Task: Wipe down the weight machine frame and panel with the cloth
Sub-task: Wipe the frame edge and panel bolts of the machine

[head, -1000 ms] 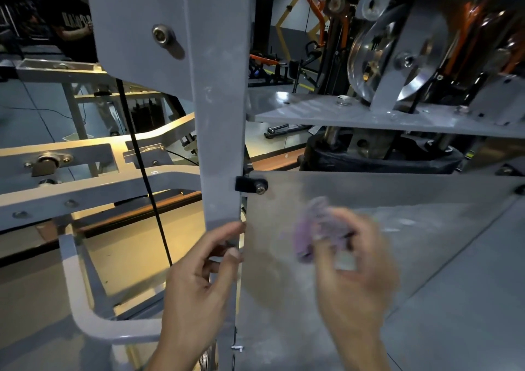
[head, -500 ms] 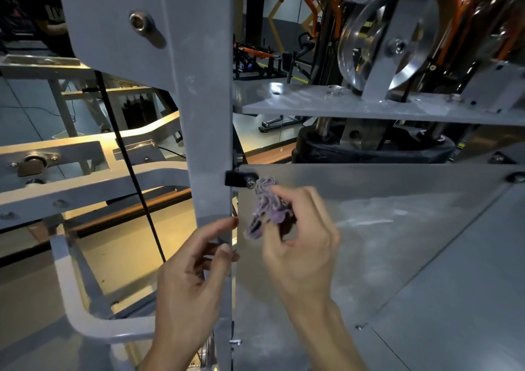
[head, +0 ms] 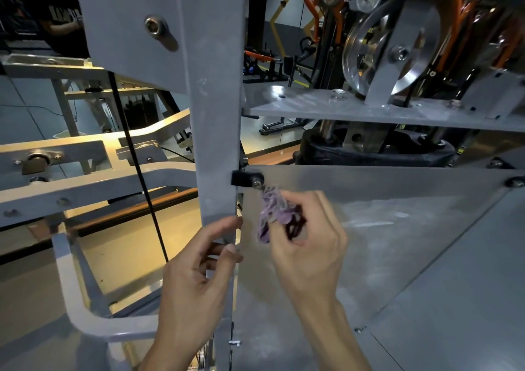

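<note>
At the far left, pale grey horizontal frame bars (head: 93,184) with bolts run toward the middle, and a thin black cable (head: 133,154) hangs down in front of them. Below sits a rounded grey tube handle (head: 85,308). Next comes the upright grey painted steel post (head: 216,115) of the weight machine. The left hand (head: 196,279) grips the post's right edge low down, thumb and fingers (head: 227,224) curled around that edge. Just right of the post, a small black bracket with a silver screw (head: 247,179) joins it to the flat, dull grey metal panel (head: 397,228). The crumpled purple cloth (head: 270,214) lies against the panel's upper left corner, directly under that screw, bunched in the right hand (head: 309,248), whose fingers are clamped around it. Above the panel, a grey shelf plate (head: 369,109) carries a shiny silver pulley wheel (head: 366,55) in its bracket.
</note>
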`<act>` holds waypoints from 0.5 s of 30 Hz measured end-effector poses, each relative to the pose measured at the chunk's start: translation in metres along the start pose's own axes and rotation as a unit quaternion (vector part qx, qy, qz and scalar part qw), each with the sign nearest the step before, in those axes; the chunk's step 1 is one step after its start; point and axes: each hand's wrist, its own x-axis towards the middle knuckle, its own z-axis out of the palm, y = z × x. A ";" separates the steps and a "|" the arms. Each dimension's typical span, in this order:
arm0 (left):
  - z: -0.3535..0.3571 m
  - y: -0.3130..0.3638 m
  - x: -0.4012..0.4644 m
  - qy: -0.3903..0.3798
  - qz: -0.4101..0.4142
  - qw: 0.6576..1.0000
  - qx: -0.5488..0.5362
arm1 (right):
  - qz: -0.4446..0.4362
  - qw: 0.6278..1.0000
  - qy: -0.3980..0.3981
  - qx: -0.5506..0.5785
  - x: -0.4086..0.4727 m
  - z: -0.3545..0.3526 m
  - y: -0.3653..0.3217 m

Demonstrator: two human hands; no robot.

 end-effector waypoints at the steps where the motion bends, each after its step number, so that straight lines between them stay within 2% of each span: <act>1: 0.000 0.000 -0.001 -0.003 0.000 1.000 0.005 | 0.004 1.000 0.010 0.002 0.001 0.000 -0.001; 6: -0.003 0.003 -0.001 -0.011 0.001 1.000 0.017 | -0.019 0.999 -0.040 0.011 -0.012 0.022 -0.015; 12: -0.004 0.010 -0.004 -0.021 0.003 1.000 -0.007 | 0.008 0.999 0.027 0.034 0.005 0.007 -0.008; 15: -0.003 0.010 -0.003 -0.013 -0.009 1.000 -0.013 | -0.013 0.999 -0.022 0.022 -0.012 0.019 -0.006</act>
